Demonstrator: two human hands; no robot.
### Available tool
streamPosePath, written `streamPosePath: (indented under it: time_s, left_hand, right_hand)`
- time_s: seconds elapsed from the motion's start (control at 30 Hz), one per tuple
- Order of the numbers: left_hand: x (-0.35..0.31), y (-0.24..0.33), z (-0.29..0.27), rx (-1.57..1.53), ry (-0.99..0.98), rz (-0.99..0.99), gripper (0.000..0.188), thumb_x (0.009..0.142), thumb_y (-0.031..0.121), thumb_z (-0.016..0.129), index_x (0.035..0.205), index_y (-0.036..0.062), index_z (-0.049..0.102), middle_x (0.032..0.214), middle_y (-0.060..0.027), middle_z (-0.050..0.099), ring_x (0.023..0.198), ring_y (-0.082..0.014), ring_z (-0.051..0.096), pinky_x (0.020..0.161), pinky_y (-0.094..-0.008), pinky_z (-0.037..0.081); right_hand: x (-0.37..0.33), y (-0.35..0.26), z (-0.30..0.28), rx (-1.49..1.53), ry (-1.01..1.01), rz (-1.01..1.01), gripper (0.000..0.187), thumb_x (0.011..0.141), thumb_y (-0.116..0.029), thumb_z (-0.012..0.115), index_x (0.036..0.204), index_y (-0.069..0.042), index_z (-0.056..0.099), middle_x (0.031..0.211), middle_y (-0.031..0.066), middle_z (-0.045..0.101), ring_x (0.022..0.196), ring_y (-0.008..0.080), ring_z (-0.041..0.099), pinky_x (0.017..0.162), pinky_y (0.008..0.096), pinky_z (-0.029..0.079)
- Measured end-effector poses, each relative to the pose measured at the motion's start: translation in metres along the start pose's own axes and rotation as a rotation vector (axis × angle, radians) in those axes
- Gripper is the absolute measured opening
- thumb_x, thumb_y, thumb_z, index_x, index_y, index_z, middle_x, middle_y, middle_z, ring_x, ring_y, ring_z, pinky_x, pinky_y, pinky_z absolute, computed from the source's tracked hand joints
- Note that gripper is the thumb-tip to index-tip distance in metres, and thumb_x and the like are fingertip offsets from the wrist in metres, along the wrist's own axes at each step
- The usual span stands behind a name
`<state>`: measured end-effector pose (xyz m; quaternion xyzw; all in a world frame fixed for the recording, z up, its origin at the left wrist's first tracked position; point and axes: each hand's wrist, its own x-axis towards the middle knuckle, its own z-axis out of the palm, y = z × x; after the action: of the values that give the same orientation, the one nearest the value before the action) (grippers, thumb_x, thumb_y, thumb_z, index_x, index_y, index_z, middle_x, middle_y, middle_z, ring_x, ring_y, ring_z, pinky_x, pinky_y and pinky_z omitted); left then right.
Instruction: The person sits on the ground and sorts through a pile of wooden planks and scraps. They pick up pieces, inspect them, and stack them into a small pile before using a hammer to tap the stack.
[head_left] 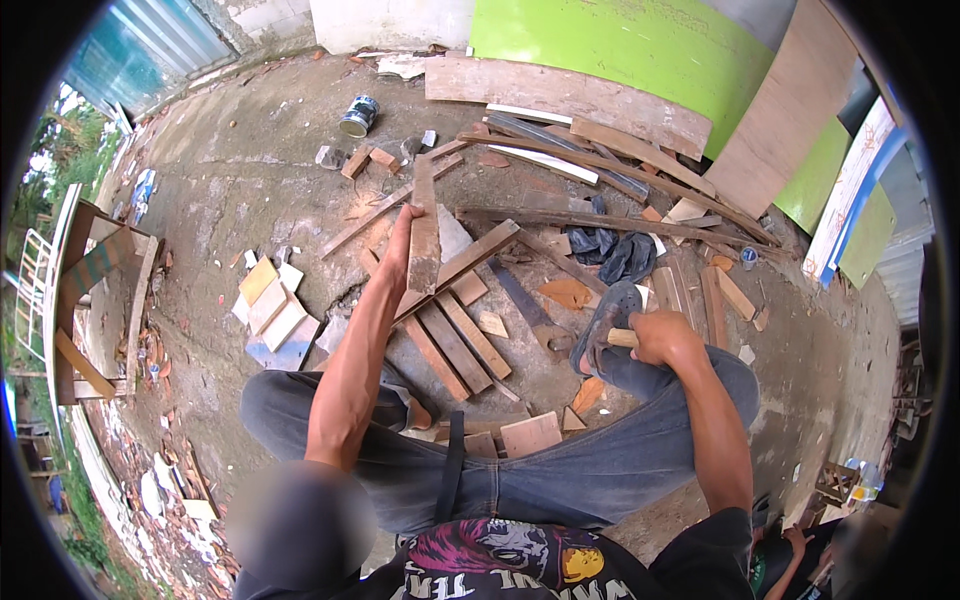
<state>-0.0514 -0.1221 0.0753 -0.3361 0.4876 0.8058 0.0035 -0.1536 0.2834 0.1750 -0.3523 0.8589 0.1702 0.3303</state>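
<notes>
My left hand (404, 232) is stretched forward, gripping a short worn wooden board (424, 220) by its left side and holding it over other timber. Some of its fingers are hidden behind the board. Near my right knee, my right hand (668, 338) is closed around a pale wooden handle (622, 338). Whatever that handle belongs to is hidden by the hand. A handsaw (528, 306) lies on the ground between my feet, beside several short wooden slats (452, 346). A longer wooden piece (470, 264) rests slanting across those slats.
Long timber strips (620, 222) lie ahead to the right, near a black plastic bag (622, 256). Wood offcuts (270, 305) are piled left. A paint can (359, 116) lies farther off. Green panels (620, 60) lean at the back. Another person (800, 550) is at lower right.
</notes>
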Motion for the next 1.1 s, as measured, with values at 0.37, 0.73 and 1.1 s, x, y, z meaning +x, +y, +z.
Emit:
streamPosePath:
  time_s: [0.37,0.73,1.1]
  left_hand:
    - [0.038,-0.059,-0.045,0.693,0.696,0.252,0.092,0.075,0.052,0.066,0.134,-0.0105,0.032,0.121,-0.0303,0.056,0.111,-0.0387,0.057,0.099,-0.0424,0.042]
    - [0.027,-0.083,0.062,0.449,-0.169,0.478,0.076,0.083,0.036,0.055,0.143,-0.0043,0.030,0.123,-0.0256,0.054,0.113,-0.0316,0.053,0.099,-0.0382,0.040]
    - [-0.039,-0.109,0.164,0.804,-0.665,0.504,0.082,0.081,0.044,0.055,0.143,-0.0041,0.034,0.135,-0.0283,0.049,0.126,-0.0359,0.047,0.105,-0.0418,0.035]
  right_hand:
    - [0.021,-0.012,-0.006,-0.045,-0.058,-0.038,0.036,0.077,-0.020,0.069,0.108,-0.004,0.065,0.101,0.0168,0.071,0.097,0.0320,0.068,0.081,0.0430,0.054]
    - [0.021,-0.009,0.007,0.026,-0.032,-0.037,0.033,0.077,-0.018,0.065,0.106,-0.002,0.070,0.105,0.0185,0.071,0.098,0.0326,0.068,0.082,0.0438,0.054]
    - [-0.010,-0.005,0.084,1.409,0.117,0.438,0.078,0.086,-0.068,0.056,0.095,0.009,0.060,0.079,0.0169,0.062,0.056,0.0198,0.058,0.045,0.0360,0.044]
